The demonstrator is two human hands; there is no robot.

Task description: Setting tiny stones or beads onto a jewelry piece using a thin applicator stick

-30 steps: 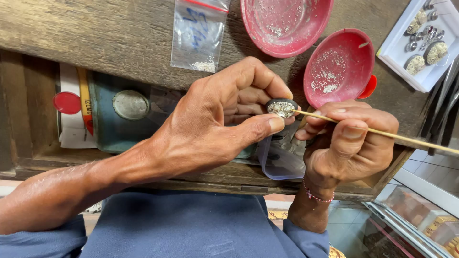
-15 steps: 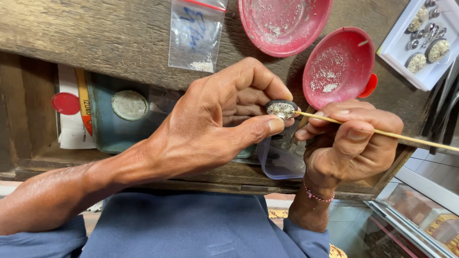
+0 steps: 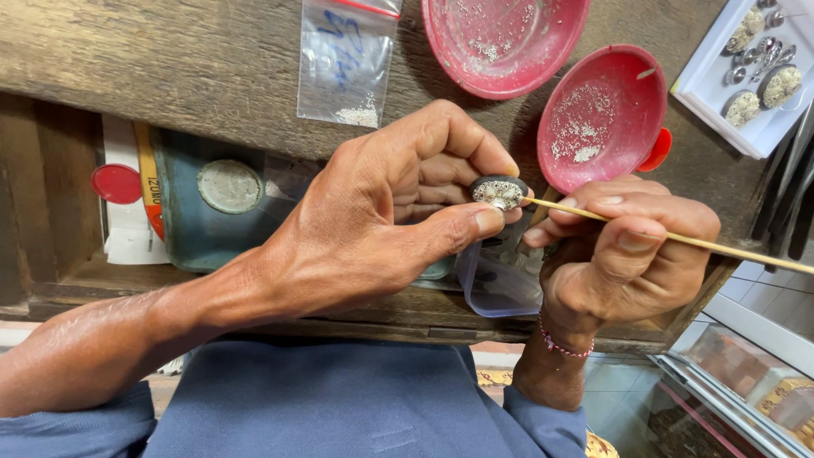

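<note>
Left hand (image 3: 381,220) pinches oval beaded piece (image 3: 498,192) steady | right hand (image 3: 623,246) fingers grip thin stick (image 3: 678,239), tip touching it | red dishes (image 3: 604,119) of grains near, within reach

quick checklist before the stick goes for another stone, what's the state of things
1. Left hand pinches the oval jewellery piece between thumb and forefinger: ok.
2. Thin wooden stick held in right hand: ok.
3. Stick tip at the piece's studded face: ok.
4. Small red dish holds loose tiny stones, close by: ok.
5. A stone on the stick tip: cannot tell.
</note>
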